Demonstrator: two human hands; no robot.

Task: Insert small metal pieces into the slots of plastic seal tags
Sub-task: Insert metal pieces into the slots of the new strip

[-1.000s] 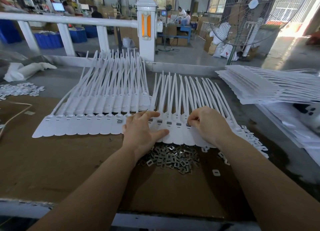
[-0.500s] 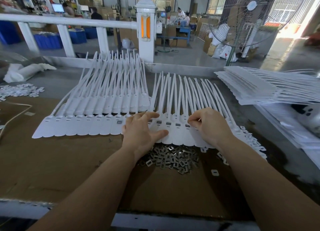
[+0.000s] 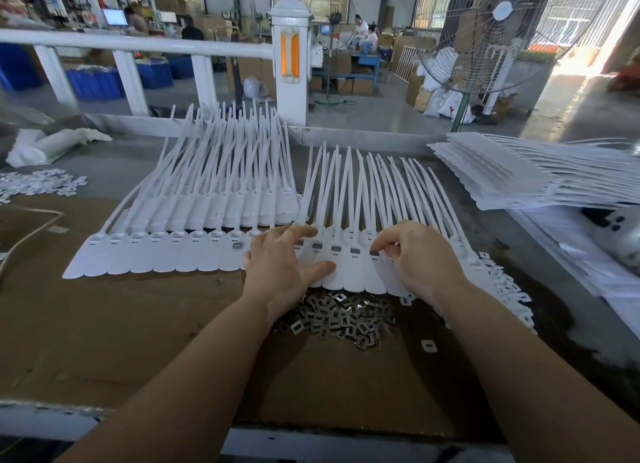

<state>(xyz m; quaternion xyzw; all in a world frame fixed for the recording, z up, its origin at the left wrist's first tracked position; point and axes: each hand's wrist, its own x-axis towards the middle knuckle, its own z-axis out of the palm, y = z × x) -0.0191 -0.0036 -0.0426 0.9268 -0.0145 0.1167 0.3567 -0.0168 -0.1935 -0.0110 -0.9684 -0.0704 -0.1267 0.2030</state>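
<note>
We see a white rail (image 3: 138,46) and post (image 3: 289,60) beyond the surface (image 3: 104,324), a fan (image 3: 498,29) at right, blue bins (image 3: 93,81) behind the rail, crumpled white cloth (image 3: 52,147) at left.

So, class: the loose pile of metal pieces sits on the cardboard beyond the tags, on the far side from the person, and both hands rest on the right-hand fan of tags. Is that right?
Not quite. The head view shows the pile of metal pieces on the cardboard in front of the tags, on the person's side, just behind the wrists. The rest holds: the left hand and right hand both rest on the right-hand fan of tags.
</note>
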